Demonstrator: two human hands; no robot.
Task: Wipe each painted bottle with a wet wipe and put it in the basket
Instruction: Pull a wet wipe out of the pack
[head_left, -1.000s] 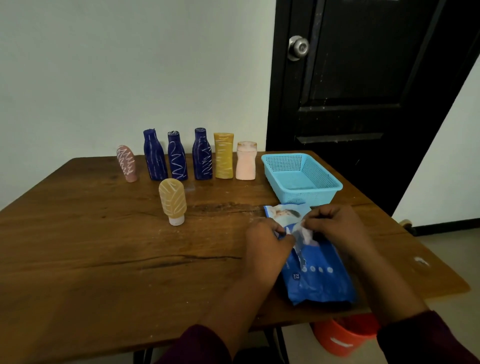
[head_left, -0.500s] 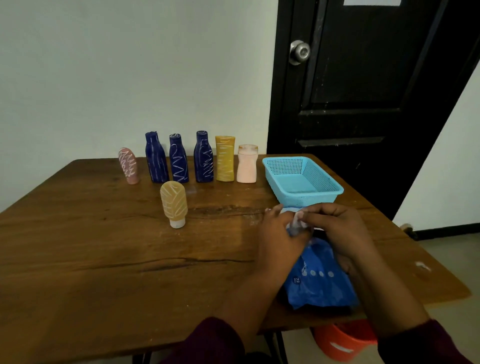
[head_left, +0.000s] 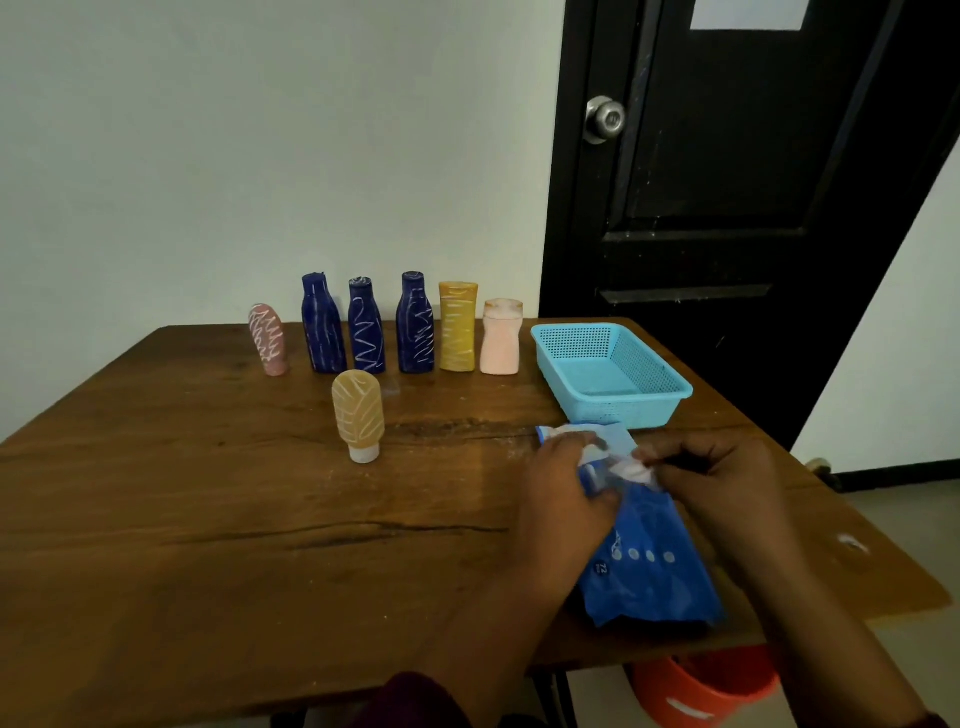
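Observation:
A blue wet-wipe pack (head_left: 649, 566) lies on the wooden table (head_left: 208, 519) near its front right. My left hand (head_left: 563, 499) holds the pack's top flap. My right hand (head_left: 722, 483) pinches a white wipe (head_left: 631, 470) at the pack's opening. Along the far edge stand a pink bottle (head_left: 267, 339), three dark blue bottles (head_left: 366, 326), a yellow bottle (head_left: 457, 326) and a pale pink bottle (head_left: 500, 338), all with white scribbles. A tan bottle (head_left: 358, 415) stands cap-down nearer the middle. The light blue basket (head_left: 654, 410) sits beyond the pack with nothing in it.
A black door (head_left: 727, 182) with a metal knob stands behind the table at the right. An orange bucket (head_left: 701, 686) sits on the floor under the table's front right edge. A white wall backs the bottles.
My hands have spread slightly apart on the pack. The right hand now draws the white wipe out to the right, and the pack's flap shows more.

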